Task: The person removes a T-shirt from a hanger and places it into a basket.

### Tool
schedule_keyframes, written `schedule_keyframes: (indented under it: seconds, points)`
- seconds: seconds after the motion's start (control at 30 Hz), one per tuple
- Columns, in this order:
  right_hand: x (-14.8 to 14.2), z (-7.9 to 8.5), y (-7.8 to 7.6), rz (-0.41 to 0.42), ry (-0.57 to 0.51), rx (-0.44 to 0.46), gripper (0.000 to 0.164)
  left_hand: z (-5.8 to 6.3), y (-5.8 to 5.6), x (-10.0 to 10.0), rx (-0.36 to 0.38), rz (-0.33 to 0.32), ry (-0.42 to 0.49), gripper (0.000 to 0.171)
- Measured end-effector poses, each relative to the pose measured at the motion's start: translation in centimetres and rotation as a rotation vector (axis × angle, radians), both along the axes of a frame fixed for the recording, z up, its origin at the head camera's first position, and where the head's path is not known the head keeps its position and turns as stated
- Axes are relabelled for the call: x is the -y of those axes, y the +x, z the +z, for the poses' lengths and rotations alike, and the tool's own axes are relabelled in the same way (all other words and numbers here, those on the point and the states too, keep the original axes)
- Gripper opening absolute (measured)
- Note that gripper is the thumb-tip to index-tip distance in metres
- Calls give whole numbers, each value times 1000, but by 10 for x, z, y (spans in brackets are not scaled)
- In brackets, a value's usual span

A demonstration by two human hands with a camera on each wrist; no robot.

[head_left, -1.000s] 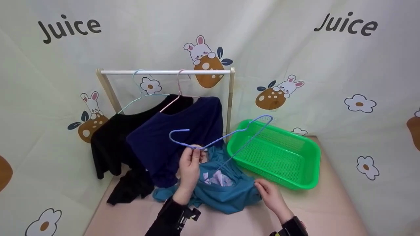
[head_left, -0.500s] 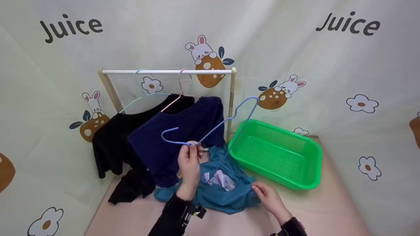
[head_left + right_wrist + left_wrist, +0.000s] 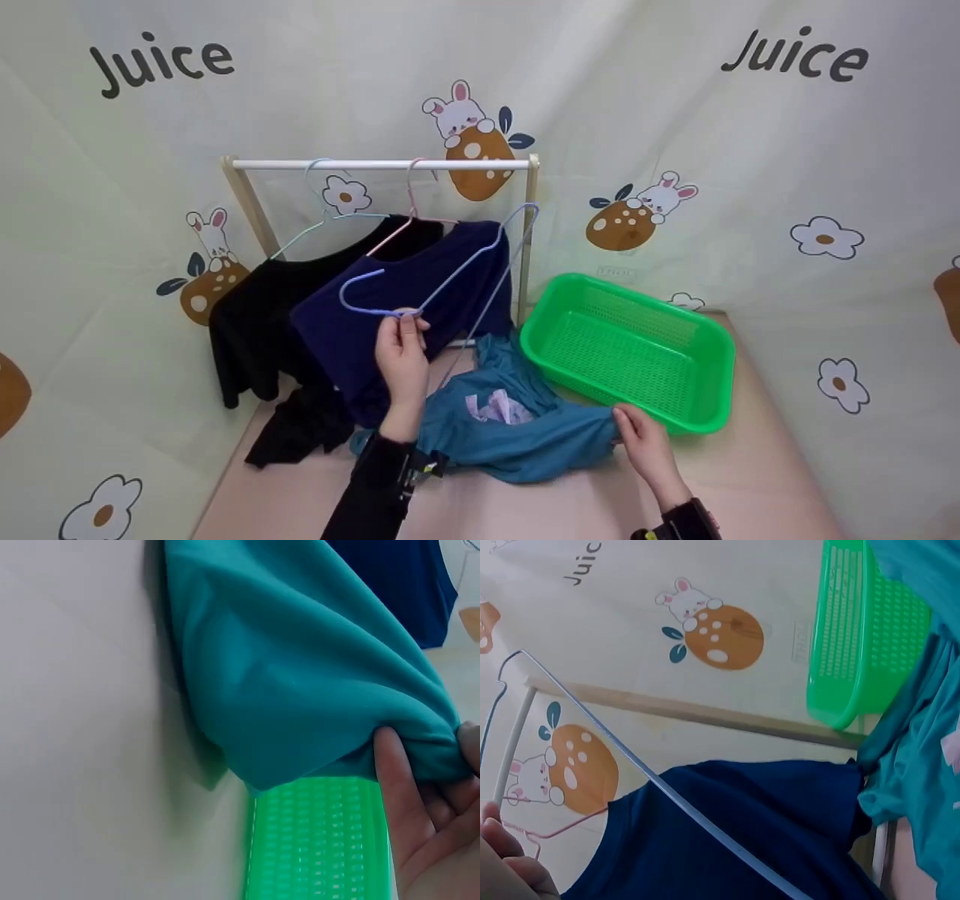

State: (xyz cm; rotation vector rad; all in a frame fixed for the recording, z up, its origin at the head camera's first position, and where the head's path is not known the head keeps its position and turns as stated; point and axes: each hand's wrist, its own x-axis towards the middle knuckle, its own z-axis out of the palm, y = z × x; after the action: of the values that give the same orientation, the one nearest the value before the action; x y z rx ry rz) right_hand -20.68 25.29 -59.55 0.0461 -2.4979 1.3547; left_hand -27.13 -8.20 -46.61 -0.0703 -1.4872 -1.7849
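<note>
My left hand [image 3: 403,360] pinches a blue wire hanger [image 3: 459,277] just below its hook, holding it tilted in front of the navy shirt. The hanger's lower end overlaps a teal shirt [image 3: 517,450] that lies bunched on the table, a pale print showing in its middle. With thumb and fingers, my right hand [image 3: 649,446] pinches the right edge of this teal shirt and stretches it out. In the right wrist view the pinched cloth [image 3: 300,690] is drawn into folds between the fingertips. Part of the left hand is cut off in the left wrist view.
Behind stands a rack with a white rail [image 3: 375,165]. A black top [image 3: 255,322] on a mint hanger and a navy shirt [image 3: 405,307] on a pink hanger hang from it. A green basket [image 3: 720,375] stands at the right, close by the teal shirt.
My left hand has moved left and up with the blue hanger, whose far end now stands higher. My right hand has moved right and slightly up, pulling the teal shirt's edge outward.
</note>
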Motion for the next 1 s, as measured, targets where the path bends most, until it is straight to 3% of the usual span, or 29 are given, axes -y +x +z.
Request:
schedule_keyframes:
  seconds: [0.17, 0.37, 0.63, 1.0]
  points:
    - [-12, 2, 1, -57, -170, 65, 25, 1, -7, 16, 83, 119, -129, 18]
    - [-17, -2, 5, -129, -275, 79, 30, 12, -17, 24, 99, 183, -351, 15]
    - [-12, -14, 5, -107, -267, 123, 25, 43, -35, 16, 36, 187, -547, 12]
    - [-9, -21, 7, -88, -250, 159, 26, 87, -62, -4, 128, 182, -643, 12]
